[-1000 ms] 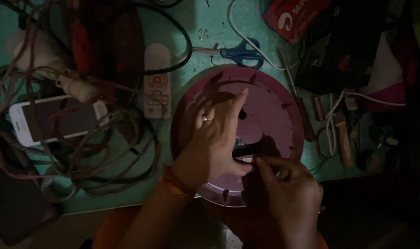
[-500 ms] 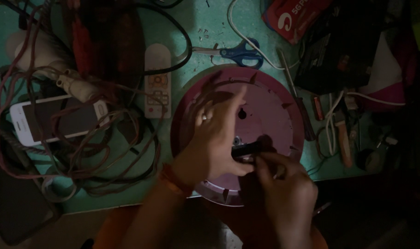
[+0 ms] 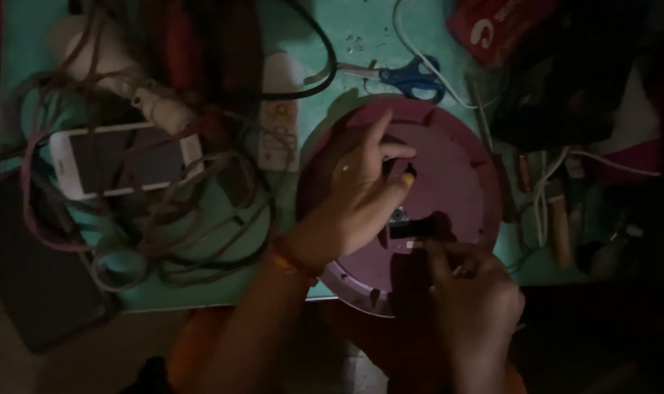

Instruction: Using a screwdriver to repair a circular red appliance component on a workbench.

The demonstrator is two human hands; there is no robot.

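A round pink-purple plastic base (image 3: 460, 157) lies upside down on the teal table. My left hand (image 3: 357, 193) rests flat on it, fingers spread, a ring on one finger and an orange band at the wrist. My right hand (image 3: 474, 292) sits at the base's near edge, its fingertips pinched on a small dark part (image 3: 412, 228) fixed to the base. The light is dim, so the part's shape is unclear.
Blue-handled scissors (image 3: 412, 76) lie just beyond the base. A white phone (image 3: 124, 159), a tangle of cables (image 3: 164, 233) and a white remote (image 3: 281, 120) are to the left. A red packet (image 3: 492, 25) and dark clutter with white wires (image 3: 558, 175) are to the right.
The view has shifted slightly. My right hand has slid a little down and right along the base's edge, still at the dark part. My left hand stays pressed on the base.
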